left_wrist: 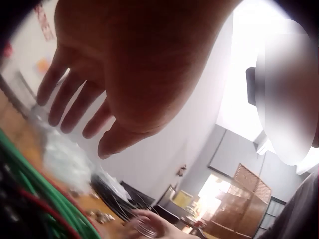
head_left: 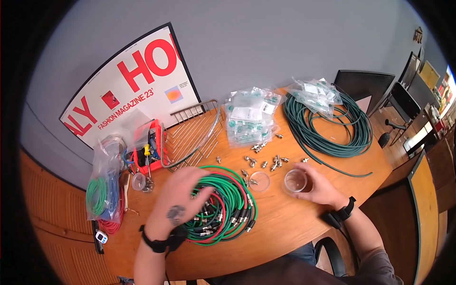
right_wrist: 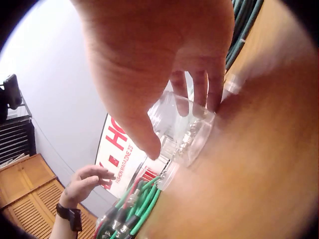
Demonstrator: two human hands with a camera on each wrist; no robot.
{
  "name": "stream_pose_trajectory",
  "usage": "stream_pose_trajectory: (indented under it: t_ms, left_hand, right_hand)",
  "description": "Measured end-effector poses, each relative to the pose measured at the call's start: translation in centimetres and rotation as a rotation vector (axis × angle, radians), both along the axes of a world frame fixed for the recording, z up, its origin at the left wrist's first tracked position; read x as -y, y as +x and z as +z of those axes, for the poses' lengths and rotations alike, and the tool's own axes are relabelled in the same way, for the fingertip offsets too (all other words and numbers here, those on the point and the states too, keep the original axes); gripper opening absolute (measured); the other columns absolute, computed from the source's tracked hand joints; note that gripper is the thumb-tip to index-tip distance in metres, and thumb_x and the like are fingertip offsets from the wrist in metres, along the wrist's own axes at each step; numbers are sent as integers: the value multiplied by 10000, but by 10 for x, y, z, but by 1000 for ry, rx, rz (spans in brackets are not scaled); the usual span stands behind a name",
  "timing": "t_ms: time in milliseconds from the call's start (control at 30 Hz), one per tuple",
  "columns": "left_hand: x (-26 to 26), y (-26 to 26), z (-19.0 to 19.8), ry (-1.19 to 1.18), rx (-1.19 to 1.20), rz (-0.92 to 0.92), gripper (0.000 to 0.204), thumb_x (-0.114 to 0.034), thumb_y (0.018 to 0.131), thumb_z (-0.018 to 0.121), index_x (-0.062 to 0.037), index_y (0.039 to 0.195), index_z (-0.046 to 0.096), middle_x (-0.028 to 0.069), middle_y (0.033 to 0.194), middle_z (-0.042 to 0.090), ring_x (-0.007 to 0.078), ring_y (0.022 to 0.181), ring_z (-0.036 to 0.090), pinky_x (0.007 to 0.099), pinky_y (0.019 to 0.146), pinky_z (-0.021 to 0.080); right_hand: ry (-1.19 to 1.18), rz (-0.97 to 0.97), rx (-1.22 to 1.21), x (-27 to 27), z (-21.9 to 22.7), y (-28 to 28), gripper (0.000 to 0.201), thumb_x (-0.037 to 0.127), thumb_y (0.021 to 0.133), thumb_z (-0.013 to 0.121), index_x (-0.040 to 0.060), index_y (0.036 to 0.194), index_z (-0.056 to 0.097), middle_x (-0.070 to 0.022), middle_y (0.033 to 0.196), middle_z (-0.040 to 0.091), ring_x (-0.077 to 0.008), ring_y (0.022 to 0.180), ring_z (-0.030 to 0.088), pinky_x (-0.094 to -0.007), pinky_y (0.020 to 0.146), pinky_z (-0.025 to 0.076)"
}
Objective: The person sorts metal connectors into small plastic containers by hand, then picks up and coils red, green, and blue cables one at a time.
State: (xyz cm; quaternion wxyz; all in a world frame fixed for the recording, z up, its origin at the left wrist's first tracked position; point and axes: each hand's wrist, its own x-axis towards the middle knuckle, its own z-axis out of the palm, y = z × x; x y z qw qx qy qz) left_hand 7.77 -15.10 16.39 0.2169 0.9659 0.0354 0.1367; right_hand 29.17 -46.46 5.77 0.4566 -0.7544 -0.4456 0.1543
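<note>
My right hand [head_left: 317,186] grips a clear plastic cup [head_left: 295,181], thumb on one side and fingers on the other. In the right wrist view, small metal shapes show through the wall of the cup [right_wrist: 192,142]. Left of it lies a shallow clear round lid [head_left: 262,182], with a metal connector showing inside its outline. Several loose metal connectors [head_left: 277,162] are scattered just behind. My left hand [head_left: 179,199] hovers over coiled green and red cables [head_left: 242,199] with metal connector ends; its fingers [left_wrist: 75,102] are spread and hold nothing.
Bagged parts [head_left: 247,116] and a big dark green cable coil [head_left: 327,128] lie at the back. Left of them stand a wire rack [head_left: 197,137] and a red tool bin [head_left: 156,128]. Bagged cables [head_left: 97,194], a small clear tub [head_left: 138,181] and a white timer [head_left: 101,236] sit at the left.
</note>
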Motion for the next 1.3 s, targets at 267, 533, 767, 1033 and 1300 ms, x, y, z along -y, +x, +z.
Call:
stream_pose_trajectory:
  t_ms: [267,533,767,1033,1300]
  left_hand:
    - [53,102,-64,407,-326,-226,184,-198,759,714,-33,824,668,131,869,613,318,883,600,427,788,494]
    - [61,116,-82,479,-382,-74,144,-174,687,709,-37,693,666,137,815,614,322,843,597,413,784,497]
    - [64,112,-73,345,-307,-51,108,-144,673,692,-48,675,645,137,761,598,335,808,580,427,743,482]
    - [69,105,-47,167,-270,-66,139,-108,671,710,-40,740,609,134,788,630,331,816,601,411,749,491]
    - [103,109,-28,-289,-254,-256,167,-93,723,751,-55,820,621,75,859,626,267,829,604,359,760,493]
  right_hand:
    - [-96,530,115,-44,3,45,695,256,667,867,84,1259,547,-132,1205,612,-327,1146,564,-398,980,459]
    - [97,665,140,-54,-8,56,584,290,672,859,91,1136,565,-112,1081,607,-331,1042,576,-402,888,469]
    - [196,598,130,-46,-25,46,575,330,689,851,98,1138,576,-105,1030,585,-324,998,573,-401,835,477]
    - [206,603,126,-46,-28,48,607,362,686,859,89,1148,576,-106,1056,585,-324,1001,571,-397,848,474]
    - [233,640,89,-49,-29,49,636,401,680,869,89,1153,580,-111,1069,585,-325,1003,568,-395,856,471]
